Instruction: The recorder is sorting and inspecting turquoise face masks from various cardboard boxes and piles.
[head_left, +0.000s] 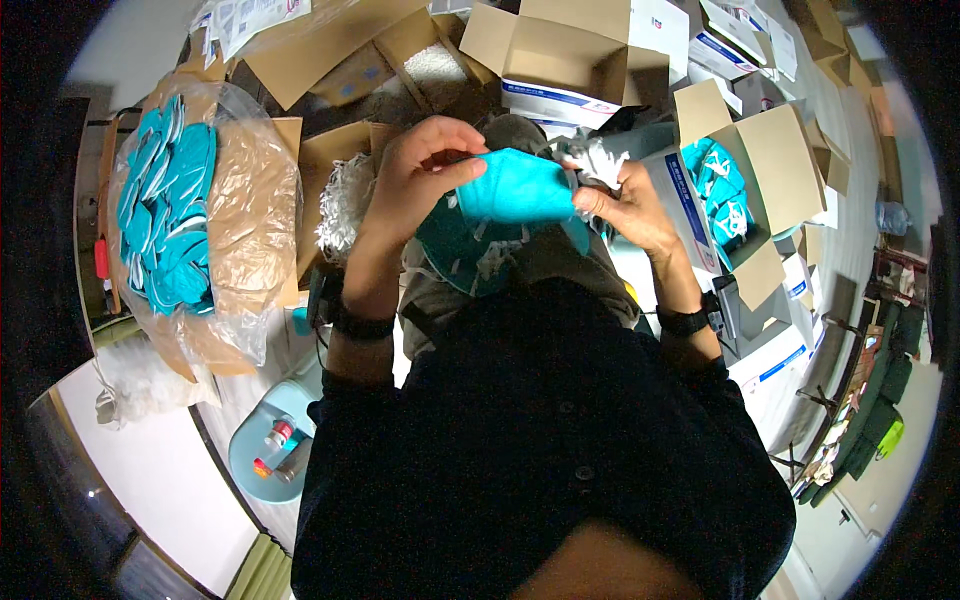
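A teal face mask point(515, 190) is stretched between my two hands above my lap. My left hand point(425, 160) pinches its upper left edge between thumb and fingers. My right hand point(640, 210) grips the mask's right end, the thumb lying on the near side. A bunch of white elastic straps point(602, 160) sticks out by the fingers of that same hand. More teal masks point(445, 245) with white straps lie on my lap, partly covered by the one I hold. Some right fingertips are hidden behind the mask and straps.
To the left, a plastic-lined box point(255, 220) holds many flat teal pieces point(165, 240), beside a pile of white straps point(345, 205). An open carton point(770, 180) with teal masks stands right; another carton point(565, 60) stands ahead. A blue stool point(250, 470) carries bottles.
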